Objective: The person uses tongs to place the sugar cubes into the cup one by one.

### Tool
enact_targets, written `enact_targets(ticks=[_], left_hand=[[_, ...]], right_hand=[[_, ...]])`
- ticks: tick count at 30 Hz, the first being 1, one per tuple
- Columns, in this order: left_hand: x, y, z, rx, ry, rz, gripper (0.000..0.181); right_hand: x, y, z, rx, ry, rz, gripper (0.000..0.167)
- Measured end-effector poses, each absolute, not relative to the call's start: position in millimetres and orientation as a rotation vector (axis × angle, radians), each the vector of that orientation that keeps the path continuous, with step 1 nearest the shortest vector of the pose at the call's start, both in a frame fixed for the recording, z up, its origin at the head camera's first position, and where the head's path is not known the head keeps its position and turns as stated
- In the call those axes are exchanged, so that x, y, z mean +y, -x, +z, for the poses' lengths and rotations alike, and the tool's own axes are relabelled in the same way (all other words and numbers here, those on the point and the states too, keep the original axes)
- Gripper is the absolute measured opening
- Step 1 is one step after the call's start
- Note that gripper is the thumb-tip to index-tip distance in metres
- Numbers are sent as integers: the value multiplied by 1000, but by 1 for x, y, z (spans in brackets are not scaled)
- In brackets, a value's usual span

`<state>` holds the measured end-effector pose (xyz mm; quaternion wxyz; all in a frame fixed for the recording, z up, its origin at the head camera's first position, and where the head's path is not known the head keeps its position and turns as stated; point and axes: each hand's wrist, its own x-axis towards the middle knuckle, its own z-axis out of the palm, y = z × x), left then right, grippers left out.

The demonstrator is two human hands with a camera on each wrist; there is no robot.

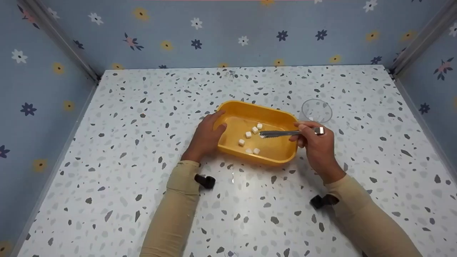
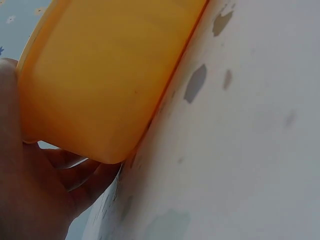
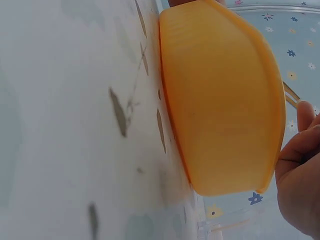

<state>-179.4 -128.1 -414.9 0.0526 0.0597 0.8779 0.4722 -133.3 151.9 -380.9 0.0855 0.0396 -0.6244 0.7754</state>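
A yellow plastic tub (image 1: 228, 130) stands on the table with several small white cubes (image 1: 241, 142) scattered over its bottom. My left hand (image 1: 205, 137) grips the tub's left end, thumb over the rim; in the left wrist view its fingers (image 2: 92, 182) lie against the outer wall. Over the tub's right side, my right hand (image 1: 317, 146) holds metal tongs (image 1: 282, 133) that point left. Their serrated tips are at one white cube (image 1: 262, 136); whether they pinch it I cannot tell. A clear cup (image 1: 317, 110) stands just beyond the right hand, with something small and white low in it.
The speckled white table (image 1: 125, 150) is walled in at the back and both sides by blue flowered panels (image 1: 221, 32). A black wrist camera (image 1: 205, 181) is strapped to the left sleeve, another camera (image 1: 323, 201) to the right.
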Motion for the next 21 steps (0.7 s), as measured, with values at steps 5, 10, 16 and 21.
enact_targets(ticks=[5, 10, 16, 21], left_hand=[[-128, 206, -458, 2763, -125, 1377, 51], [-133, 213, -468, 2744, -196, 1401, 53], [-134, 213, -469, 2761, -184, 1382, 52], [-133, 212, -469, 2757, -171, 1392, 52]], right_hand=[[186, 164, -430, -1817, -60, 2495, 24], [187, 165, -438, -1744, -56, 2495, 35], [186, 166, -435, -1760, 11, 2483, 34], [187, 167, -435, -1774, 47, 2464, 34]])
